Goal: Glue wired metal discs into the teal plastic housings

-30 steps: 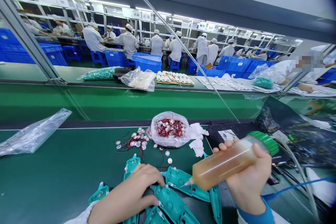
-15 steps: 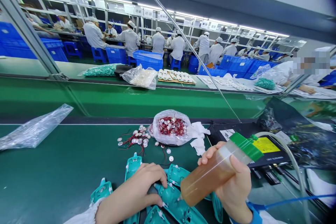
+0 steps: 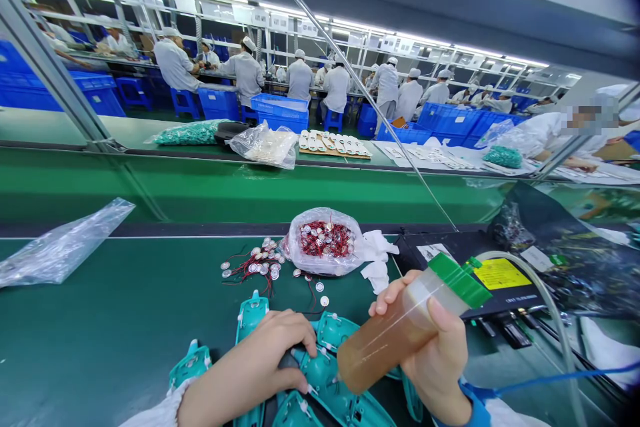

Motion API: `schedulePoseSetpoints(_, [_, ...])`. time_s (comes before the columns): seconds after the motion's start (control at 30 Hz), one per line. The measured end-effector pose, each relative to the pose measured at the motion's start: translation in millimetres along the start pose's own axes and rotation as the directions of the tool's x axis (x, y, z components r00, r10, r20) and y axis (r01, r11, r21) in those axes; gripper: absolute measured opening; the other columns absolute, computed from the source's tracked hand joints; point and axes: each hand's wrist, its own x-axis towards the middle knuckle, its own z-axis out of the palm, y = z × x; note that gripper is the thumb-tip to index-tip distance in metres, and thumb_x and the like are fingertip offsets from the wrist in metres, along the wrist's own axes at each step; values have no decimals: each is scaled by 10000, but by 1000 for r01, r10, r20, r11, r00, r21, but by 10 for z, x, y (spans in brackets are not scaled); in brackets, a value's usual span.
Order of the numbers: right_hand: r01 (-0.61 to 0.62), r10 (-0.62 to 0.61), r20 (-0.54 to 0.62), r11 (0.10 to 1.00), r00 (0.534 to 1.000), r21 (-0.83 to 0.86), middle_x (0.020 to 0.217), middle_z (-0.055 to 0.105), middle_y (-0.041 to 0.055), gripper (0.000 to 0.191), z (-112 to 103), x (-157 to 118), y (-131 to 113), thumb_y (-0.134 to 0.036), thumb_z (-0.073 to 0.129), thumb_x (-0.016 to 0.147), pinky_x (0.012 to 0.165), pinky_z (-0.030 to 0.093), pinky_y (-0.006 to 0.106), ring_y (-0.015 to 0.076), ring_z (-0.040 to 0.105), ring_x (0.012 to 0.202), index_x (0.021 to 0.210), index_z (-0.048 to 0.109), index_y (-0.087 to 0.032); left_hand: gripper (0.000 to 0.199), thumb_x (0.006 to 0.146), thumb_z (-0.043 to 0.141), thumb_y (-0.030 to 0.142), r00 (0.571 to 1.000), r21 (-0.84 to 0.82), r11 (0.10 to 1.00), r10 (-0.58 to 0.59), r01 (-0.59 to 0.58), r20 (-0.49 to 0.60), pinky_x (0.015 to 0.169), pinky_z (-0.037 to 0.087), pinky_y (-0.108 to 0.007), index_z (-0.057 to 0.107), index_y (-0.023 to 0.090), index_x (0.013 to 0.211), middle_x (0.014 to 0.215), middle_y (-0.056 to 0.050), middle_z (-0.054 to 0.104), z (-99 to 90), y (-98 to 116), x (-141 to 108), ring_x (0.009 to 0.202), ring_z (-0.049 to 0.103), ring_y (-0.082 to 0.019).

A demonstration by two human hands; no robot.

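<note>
A translucent squeeze bottle (image 3: 395, 337) of amber liquid, green cap uppermost, tilts nozzle-down in the right hand (image 3: 435, 363), its fingers wrapped around it. The nozzle tip sits at a teal plastic housing (image 3: 323, 377), which the left hand (image 3: 247, 353) grips from above with curled fingers. More teal housings (image 3: 190, 365) lie along the bottom of the frame on the green counter (image 3: 100, 320). Above them sit a clear bag (image 3: 323, 243) of red-wired metal discs, loose discs (image 3: 255, 265) beside it, and white tissue (image 3: 377, 267). A black device (image 3: 500, 287) with a yellow label lies to the right.
</note>
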Motion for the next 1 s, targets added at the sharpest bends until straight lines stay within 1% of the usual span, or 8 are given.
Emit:
schedulePoseSetpoints(0.13, [-7,7,4,1000,1000,4,576,628,1,241,10,-1,3,-443,622,691,462,527,302,167,585,485,781,619,-220,265,677,814,164,1000,-14,1000,-22,23,22,905,380,-292,637,242,859,1047,25,666,-3,4,12,1022,567,-199])
schedulePoseSetpoints(0.27, [9,-9,8,1000,1000,9,582,628,1,237,18,-3,9,-437,618,698,462,522,290,160,585,481,784,622,-216,254,687,810,190,999,-33,999,-35,36,33,924,371,-303,645,244,872,1069,16,662,4,-9,16,1041,554,-206])
schedulePoseSetpoints(0.43, [26,-26,11,1000,1000,0,591,631,3,246,18,-14,14,-441,608,703,467,525,302,167,590,489,802,621,-217,247,696,802,182,998,-33,998,-52,53,41,948,368,-318,640,241,872,1075,14,655,5,-3,20,1063,545,-212])
schedulePoseSetpoints(0.63, [25,-25,-36,1000,999,-6,596,620,-4,277,0,-18,16,-455,628,689,456,520,310,173,591,489,831,622,-217,268,700,798,153,995,-40,997,-69,72,71,995,341,-335,620,230,886,1079,11,636,-9,9,14,1081,531,-206])
schedulePoseSetpoints(0.83, [30,-30,-29,999,999,-12,593,621,-4,273,2,-3,26,-450,625,687,446,516,308,171,588,481,821,625,-212,243,717,784,162,994,-52,995,-87,90,72,998,337,-330,614,233,875,1093,19,630,-19,16,8,1090,527,-204])
schedulePoseSetpoints(1.0, [31,-32,-16,999,999,-5,585,622,-5,257,12,-11,26,-444,610,702,459,517,297,166,592,486,813,630,-213,262,703,788,143,993,-65,993,-94,99,68,976,353,-321,622,242,880,1089,24,633,-15,21,17,1087,531,-206])
